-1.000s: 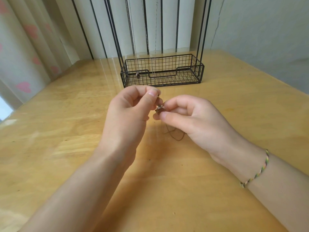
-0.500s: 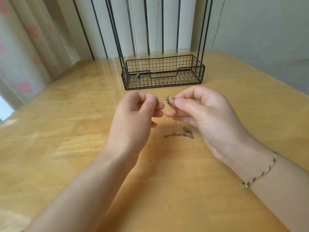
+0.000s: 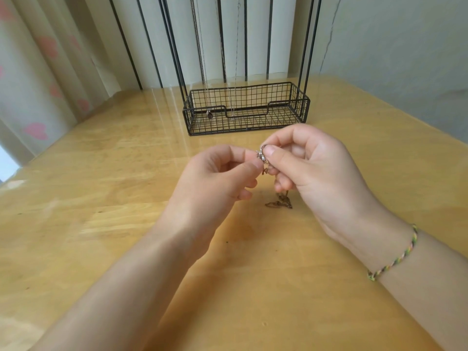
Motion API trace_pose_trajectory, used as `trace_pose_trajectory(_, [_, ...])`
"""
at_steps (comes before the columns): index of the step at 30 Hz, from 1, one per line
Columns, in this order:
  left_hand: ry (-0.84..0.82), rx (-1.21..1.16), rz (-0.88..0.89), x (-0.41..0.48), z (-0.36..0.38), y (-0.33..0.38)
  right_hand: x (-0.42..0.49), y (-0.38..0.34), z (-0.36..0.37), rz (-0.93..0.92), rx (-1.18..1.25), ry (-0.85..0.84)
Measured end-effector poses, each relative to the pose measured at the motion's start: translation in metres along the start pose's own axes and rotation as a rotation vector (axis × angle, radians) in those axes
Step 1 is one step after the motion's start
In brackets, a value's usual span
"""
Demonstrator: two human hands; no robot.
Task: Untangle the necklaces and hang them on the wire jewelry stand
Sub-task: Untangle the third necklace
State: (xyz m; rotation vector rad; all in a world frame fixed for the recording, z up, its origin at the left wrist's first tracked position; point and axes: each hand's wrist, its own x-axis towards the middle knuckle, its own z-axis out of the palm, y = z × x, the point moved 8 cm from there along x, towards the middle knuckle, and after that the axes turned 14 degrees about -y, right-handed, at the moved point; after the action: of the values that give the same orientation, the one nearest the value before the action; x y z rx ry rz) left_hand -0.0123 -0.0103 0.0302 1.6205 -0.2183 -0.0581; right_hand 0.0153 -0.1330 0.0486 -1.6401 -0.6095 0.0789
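Observation:
A small sparkling pendant (image 3: 261,155) of a thin necklace sits between my two hands above the table. My right hand (image 3: 319,173) pinches it between thumb and forefinger. My left hand (image 3: 215,178) pinches the chain right beside it, fingers curled. The brownish chain (image 3: 279,202) hangs down from my right hand and bunches on the wood. The black wire jewelry stand (image 3: 247,108) stands behind, its basket base on the table. Thin necklaces (image 3: 229,72) hang on it, one ending in a dark pendant (image 3: 209,114).
The wooden table (image 3: 101,186) has a glossy top. A curtain with pink hearts (image 3: 38,97) hangs at the left, a pale wall (image 3: 392,46) at the right. A braided bracelet (image 3: 395,254) circles my right wrist.
Both hands have lifted the pendant higher and nearer to the stand. After drawing apart half a second ago, the fingertips are close together again, and the chain end shifted right on the table.

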Motion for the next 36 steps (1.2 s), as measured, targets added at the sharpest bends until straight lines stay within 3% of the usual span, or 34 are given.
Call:
trace_pose_trajectory(15, [-0.024, 0.045, -0.078, 0.000, 0.003, -0.004, 0.000, 0.003, 0.000, 0.016, 0.083, -0.003])
trace_pose_trajectory(26, [0.050, -0.160, -0.025, -0.001, -0.006, 0.000, 0.001, 0.010, 0.002, 0.106, 0.043, -0.027])
trace_pose_trajectory(36, [-0.038, -0.146, -0.096, 0.001, 0.003, -0.005, 0.002, 0.008, -0.006, 0.083, 0.319, 0.028])
